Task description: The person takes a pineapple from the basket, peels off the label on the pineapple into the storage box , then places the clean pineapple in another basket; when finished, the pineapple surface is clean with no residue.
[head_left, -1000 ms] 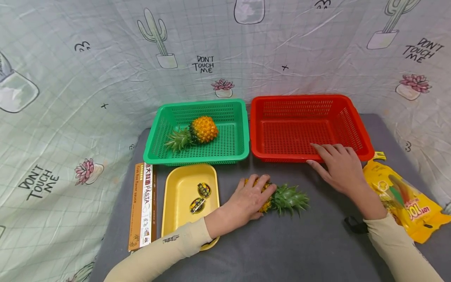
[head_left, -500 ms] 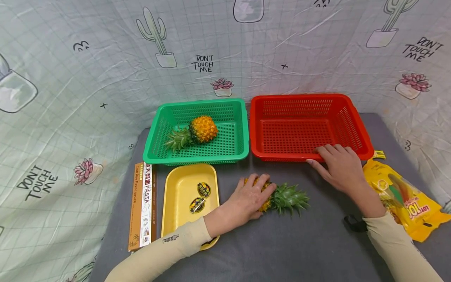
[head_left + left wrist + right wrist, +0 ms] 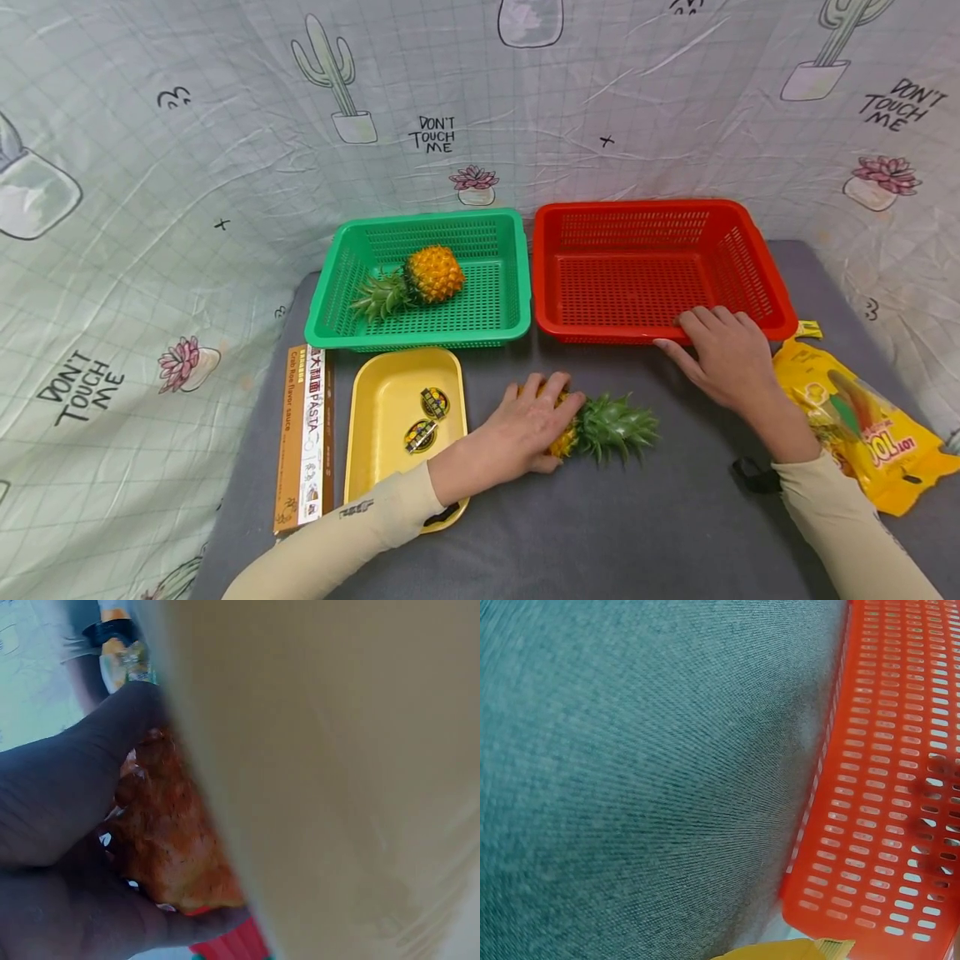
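Observation:
My left hand (image 3: pixel 525 427) grips the body of a pineapple (image 3: pixel 564 442) lying on the grey table, its green crown pointing right. Close up in the left wrist view, the thumb and fingers wrap round the orange fruit (image 3: pixel 176 832); a cream sleeve (image 3: pixel 322 780) blocks much of that view. At the front rim of a red basket (image 3: pixel 630 335), my right hand (image 3: pixel 727 362) holds on, fingers curled over the edge and thumb against the outside. The right wrist view shows the basket's slotted wall (image 3: pixel 870 825). A second pineapple (image 3: pixel 433 273) lies in the green basket (image 3: pixel 420 340).
A yellow tray (image 3: pixel 367 417) bearing two round stickers sits left of my left hand, beside upright boxes (image 3: pixel 300 433) marked pasta and crab roe sauce. Right of my right forearm lies a yellow bag (image 3: pixel 862 425). A black strap (image 3: pixel 753 477) is near that wrist.
The fingers of my right hand have curled further over the red basket's rim. My left hand has shifted slightly on the pineapple, showing a bit more of the fruit. Baskets and tray stay put.

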`<state>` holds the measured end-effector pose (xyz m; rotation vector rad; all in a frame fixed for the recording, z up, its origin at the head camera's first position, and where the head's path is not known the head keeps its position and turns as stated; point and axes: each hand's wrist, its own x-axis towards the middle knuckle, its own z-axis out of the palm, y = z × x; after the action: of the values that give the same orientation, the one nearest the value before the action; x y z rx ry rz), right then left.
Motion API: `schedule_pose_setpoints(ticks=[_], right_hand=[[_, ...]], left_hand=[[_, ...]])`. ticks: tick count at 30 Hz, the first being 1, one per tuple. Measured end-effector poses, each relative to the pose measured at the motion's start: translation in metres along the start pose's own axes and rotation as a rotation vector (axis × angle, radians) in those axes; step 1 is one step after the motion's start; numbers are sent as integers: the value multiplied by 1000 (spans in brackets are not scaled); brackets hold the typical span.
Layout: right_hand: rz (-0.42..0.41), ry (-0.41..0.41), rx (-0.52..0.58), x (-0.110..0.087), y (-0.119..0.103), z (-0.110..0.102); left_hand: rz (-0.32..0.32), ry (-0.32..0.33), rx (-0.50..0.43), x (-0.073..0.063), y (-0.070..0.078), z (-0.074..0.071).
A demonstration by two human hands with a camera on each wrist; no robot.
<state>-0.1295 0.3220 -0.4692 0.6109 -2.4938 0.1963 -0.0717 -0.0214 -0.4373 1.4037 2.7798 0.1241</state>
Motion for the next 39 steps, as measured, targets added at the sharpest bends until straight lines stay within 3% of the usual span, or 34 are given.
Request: schedule_pose_setpoints(ticks=[7,15,29,39], right_hand=[[-21,52,-1,0,1,2],[-7,39,11,-1,0,3],[0,52,14,-2,1,3],[6,36,9,-1,2,4]], left_hand=[[-10,85,-34,-5,-2,-21],[-24,127,-74,-8,-17,-46],[-4,190,-160,-11,-59,-80],[-17,264,-183,-17,-103,-104]])
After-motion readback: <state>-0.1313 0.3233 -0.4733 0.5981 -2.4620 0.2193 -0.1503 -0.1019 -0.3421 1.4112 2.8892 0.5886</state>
